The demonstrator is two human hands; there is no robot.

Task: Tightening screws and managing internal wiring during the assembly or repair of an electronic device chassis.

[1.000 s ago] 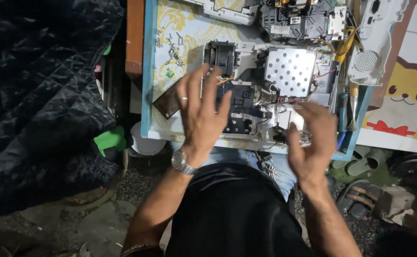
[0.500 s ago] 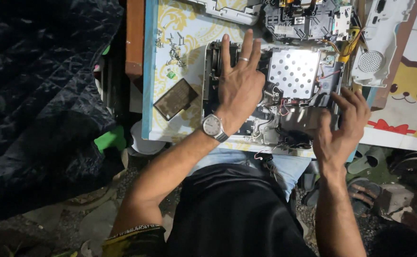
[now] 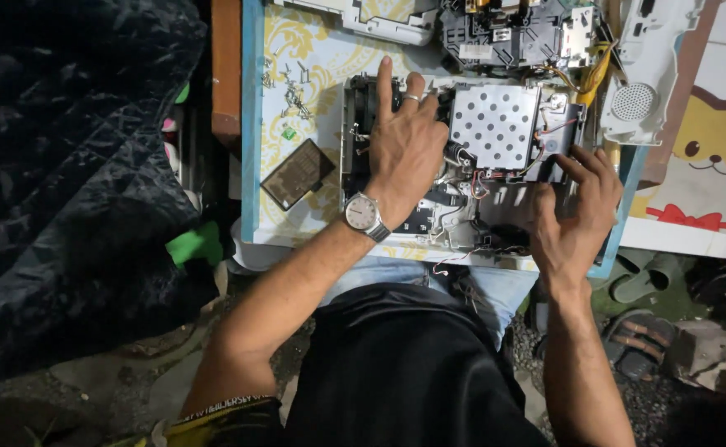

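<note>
Nearest the body, the right hand point(image 3: 574, 217) rests on the near right corner of the opened device chassis point(image 3: 462, 157), its fingers point(image 3: 582, 170) curled and pressing down on the dark edge beside a small black module with red and white wires; whether they pinch anything I cannot tell. The left hand point(image 3: 404, 153), with a wristwatch point(image 3: 365, 213) at the wrist and a ring on one finger, lies flat on the chassis's left half, fingers point(image 3: 385, 83) spread loose and pointing away, gripping nothing. So the chassis sits under both palms, its perforated metal plate point(image 3: 495, 124) just right of the left fingers. Left of that hand, apart from it, lies a small dark grid panel point(image 3: 298, 172); beyond it a scatter of screws point(image 3: 288, 87). Farther off, past the fingertips, sit a dark circuit assembly point(image 3: 512, 33) and a white casing point(image 3: 649, 66) with a round speaker grille.
</note>
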